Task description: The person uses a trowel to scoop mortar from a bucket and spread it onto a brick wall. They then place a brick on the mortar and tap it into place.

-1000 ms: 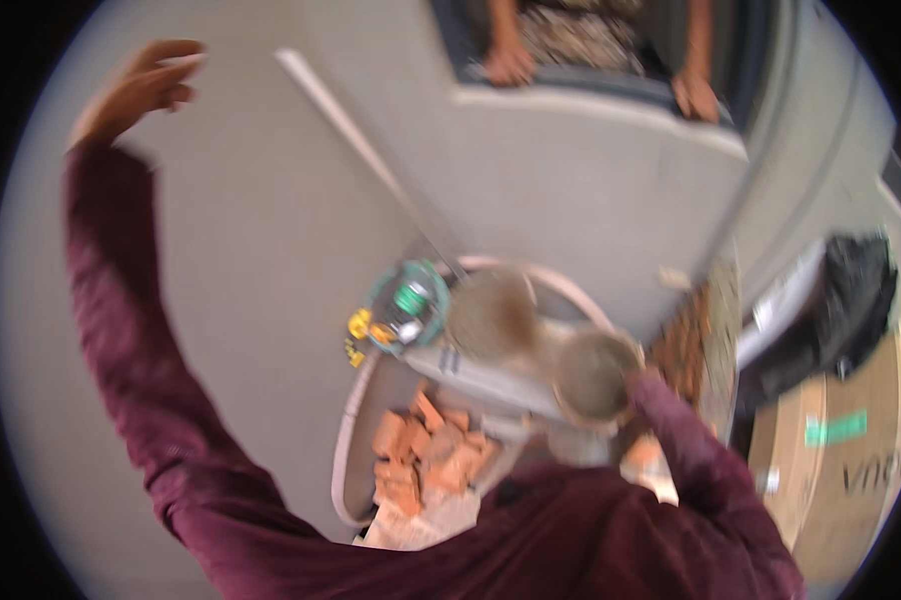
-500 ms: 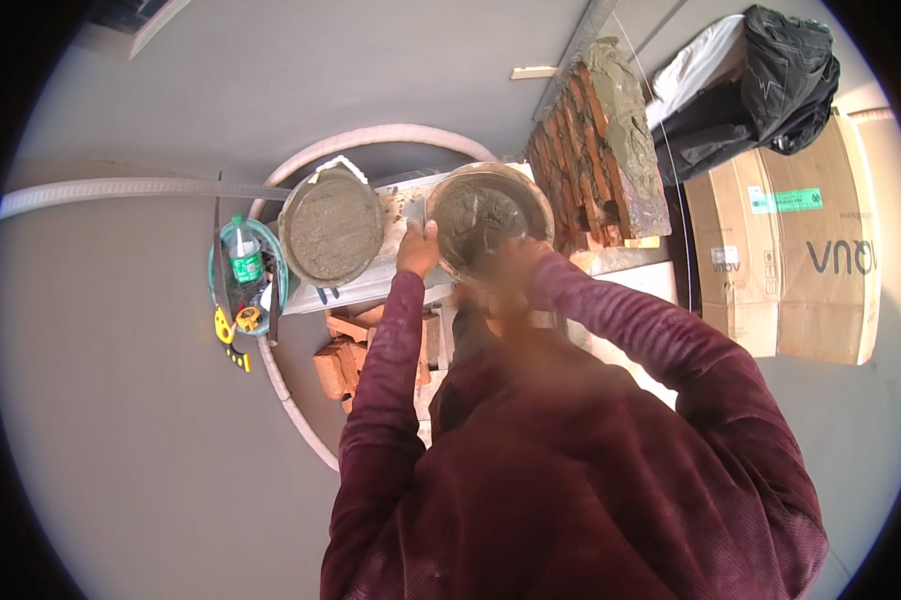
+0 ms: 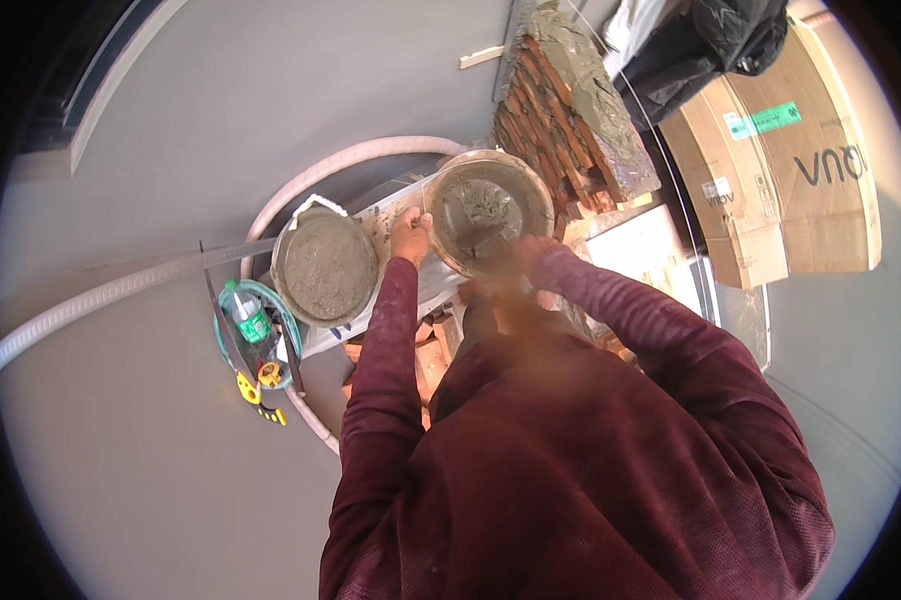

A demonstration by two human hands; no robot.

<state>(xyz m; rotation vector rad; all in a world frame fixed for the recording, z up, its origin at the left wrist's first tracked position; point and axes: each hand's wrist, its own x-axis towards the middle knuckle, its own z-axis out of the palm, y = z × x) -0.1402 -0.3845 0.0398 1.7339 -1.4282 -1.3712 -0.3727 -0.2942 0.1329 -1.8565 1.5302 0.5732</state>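
Note:
A round bucket point(image 3: 543, 190) with wet grey mortar point(image 3: 483, 203) inside stands in front of me. My left hand point(image 3: 411, 236) is closed at its left rim, by the thin wire handle. Over the near right rim is my right hand point(image 3: 534, 256), its fingers partly hidden and slightly blurred. They are closed around a trowel point(image 3: 492, 240), of which only a dark flat blade shows against the mortar. Left of my left hand, a second bucket point(image 3: 326, 262) is filled almost to the brim with smooth mortar.
A brick wall section point(image 3: 556, 130) topped with mortar rises behind right. Loose bricks point(image 3: 431, 360) lie below my arms. At left, a teal tub point(image 3: 293, 330) holds a bottle point(image 3: 249, 315) and tools. A pale hose point(image 3: 311, 180) curves behind the buckets; cardboard boxes point(image 3: 741, 190) stand right.
My view has tilted and shifted, so the surroundings appear turned. Both hands stay at the same bucket. The mortar inside it looks moved about, and more of the blade shows.

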